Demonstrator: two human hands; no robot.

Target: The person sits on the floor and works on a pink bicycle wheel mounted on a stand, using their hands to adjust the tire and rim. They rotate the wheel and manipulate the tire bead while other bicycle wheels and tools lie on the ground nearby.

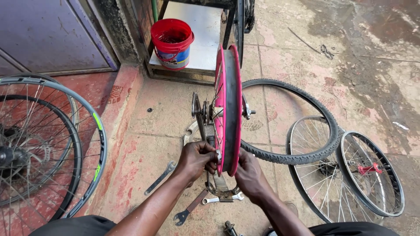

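Note:
A pink bicycle wheel rim (230, 100) stands upright, edge-on to me, held in a metal truing stand (202, 114) on the tiled floor. My left hand (196, 158) pinches something small at the rim's lower left side, near the spokes. My right hand (248, 175) grips the rim's lower right edge. What the left fingers hold is too small to tell. Both forearms reach in from the bottom of the view.
A loose black tyre (302, 126) lies right of the stand, over two spoked wheels (326, 175) (372, 172). More wheels (48, 144) lean at left. Spanners (161, 177) (223, 199) lie on the floor near the stand. A red bucket (172, 43) sits at the back.

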